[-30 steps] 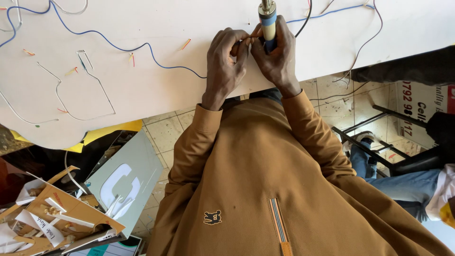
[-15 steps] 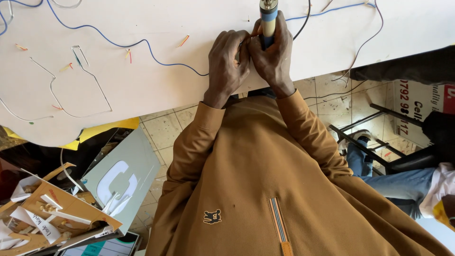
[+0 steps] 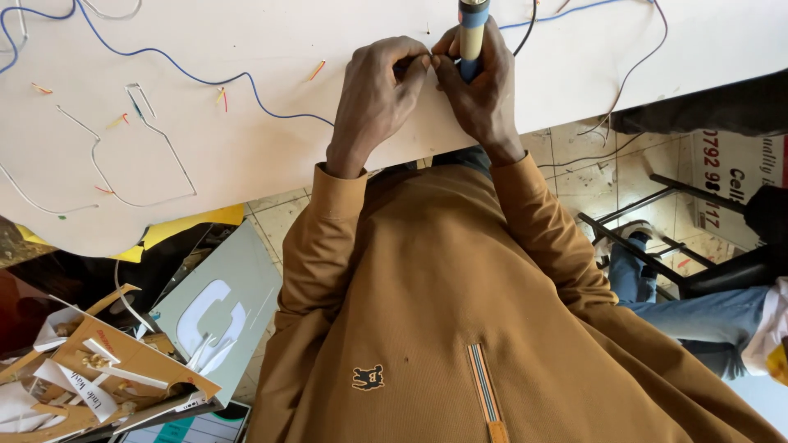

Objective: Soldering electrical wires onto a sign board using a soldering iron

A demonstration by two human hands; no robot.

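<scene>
Both hands rest together on a white board [image 3: 246, 156] at the top of the view. My right hand [image 3: 480, 90] is wrapped around a pen-shaped tool [image 3: 472, 33] with a blue, tan and dark barrel, held upright. My left hand [image 3: 377, 94] has its fingers curled, fingertips pinched against the right hand's fingers beside the tool; what it pinches is too small to make out. Brown sleeves run down from both wrists.
Blue wire [image 3: 164, 53] and thin bent white wire [image 3: 123, 156] lie over the board with small red and yellow scraps. A dark wire [image 3: 632, 74] hangs off the right edge. Cardboard and paper offcuts [image 3: 107, 377] sit on the floor left. Another person's leg [image 3: 689, 312] is right.
The view has shifted slightly; both hands stay together at the tool, with the left fingers pressed closer to the right hand.
</scene>
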